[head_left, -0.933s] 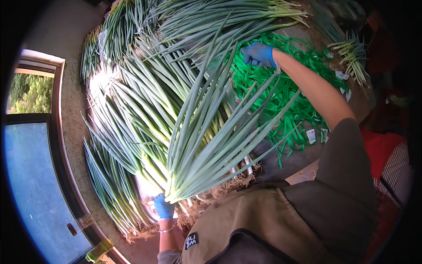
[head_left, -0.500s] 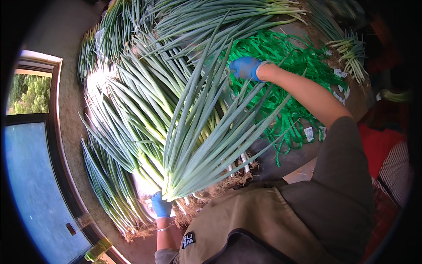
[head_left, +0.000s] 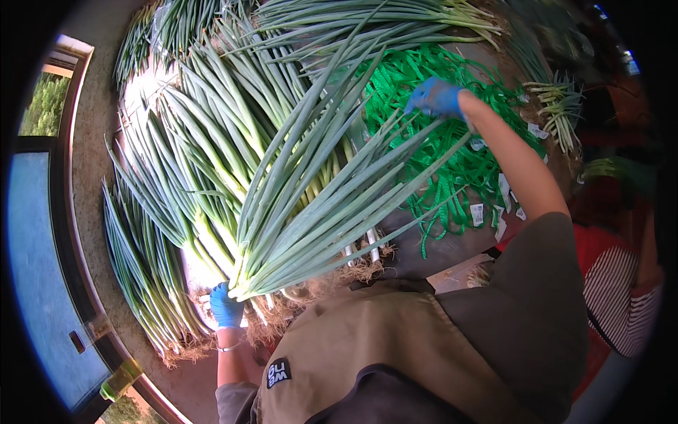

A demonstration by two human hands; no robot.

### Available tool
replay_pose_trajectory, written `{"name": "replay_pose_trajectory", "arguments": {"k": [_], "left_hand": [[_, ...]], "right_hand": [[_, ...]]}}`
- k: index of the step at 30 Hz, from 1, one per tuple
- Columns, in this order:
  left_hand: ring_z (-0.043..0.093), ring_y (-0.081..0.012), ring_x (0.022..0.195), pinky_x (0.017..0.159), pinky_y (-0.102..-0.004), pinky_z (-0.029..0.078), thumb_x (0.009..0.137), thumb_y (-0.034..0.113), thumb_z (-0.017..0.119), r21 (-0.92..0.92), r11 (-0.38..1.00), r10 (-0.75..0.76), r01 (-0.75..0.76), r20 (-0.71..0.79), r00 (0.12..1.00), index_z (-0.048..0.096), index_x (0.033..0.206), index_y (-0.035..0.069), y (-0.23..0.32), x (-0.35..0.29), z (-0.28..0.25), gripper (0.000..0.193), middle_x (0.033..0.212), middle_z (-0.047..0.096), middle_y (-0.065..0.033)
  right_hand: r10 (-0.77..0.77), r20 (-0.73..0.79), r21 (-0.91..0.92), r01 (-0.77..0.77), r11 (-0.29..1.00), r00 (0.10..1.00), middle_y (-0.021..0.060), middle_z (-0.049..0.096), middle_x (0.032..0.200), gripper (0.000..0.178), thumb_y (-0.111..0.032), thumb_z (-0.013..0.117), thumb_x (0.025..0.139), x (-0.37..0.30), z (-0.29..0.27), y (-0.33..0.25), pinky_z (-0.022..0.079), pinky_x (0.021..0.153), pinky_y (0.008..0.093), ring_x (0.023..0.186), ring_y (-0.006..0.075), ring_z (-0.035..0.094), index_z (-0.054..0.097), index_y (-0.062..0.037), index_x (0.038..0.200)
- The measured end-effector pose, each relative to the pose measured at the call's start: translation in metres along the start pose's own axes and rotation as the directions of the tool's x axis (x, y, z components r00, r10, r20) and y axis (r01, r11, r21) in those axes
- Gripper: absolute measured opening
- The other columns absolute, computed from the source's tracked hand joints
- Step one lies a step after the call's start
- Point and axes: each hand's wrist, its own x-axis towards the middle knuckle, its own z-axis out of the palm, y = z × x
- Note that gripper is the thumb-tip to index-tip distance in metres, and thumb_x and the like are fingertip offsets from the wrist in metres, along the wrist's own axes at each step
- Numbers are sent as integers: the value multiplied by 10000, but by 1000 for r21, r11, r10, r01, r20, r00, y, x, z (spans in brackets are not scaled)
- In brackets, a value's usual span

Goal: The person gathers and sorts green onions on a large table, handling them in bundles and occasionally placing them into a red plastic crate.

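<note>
My left hand [head_left: 226,307], in a blue glove, is closed around the white lower end of a bunch of spring onions [head_left: 296,226]. The long green leaves fan out up and to the right, in front of other spring onions. My right hand [head_left: 439,99], also blue-gloved, hovers over a tangled heap of green ribbons [head_left: 452,177], close to the leaf tips. Its fingers are drawn together; what they hold, if anything, cannot be made out. Roots [head_left: 268,318] hang at the near edge, beside my left hand.
More spring onions [head_left: 155,261] lie in rows at the left, with another pile [head_left: 367,28] at the far side. A small bundle [head_left: 558,113] lies far right. White tags [head_left: 477,214] show among the ribbons. A person in striped clothing [head_left: 614,297] is at the right; a blue door [head_left: 32,268] stands left.
My right hand has moved right across the green ribbons, away from the middle of the leaves. My left hand keeps its hold on the bunch. The whole view has shifted slightly.
</note>
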Motion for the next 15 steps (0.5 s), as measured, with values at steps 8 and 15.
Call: {"name": "replay_pose_trajectory", "arguments": {"k": [8,15], "left_hand": [[526,-315,706,637,-387,434,586,150,711,-15,1000,15,-15,-32,999,578,820,73,5,4,-4,280,737,560,-111],[533,-321,692,617,-397,443,574,155,730,41,998,46,-45,-28,999,565,806,72,15,4,-10,297,717,562,-113]], "right_hand": [[-383,131,-295,404,866,915,139,597,1044,377,-105,533,799,33,35,27,457,758,327,842,212,571,545,-166,1171],[-371,226,-496,434,752,901,130,601,952,276,-192,534,801,31,71,24,447,711,393,817,322,566,577,-183,1073]]}}
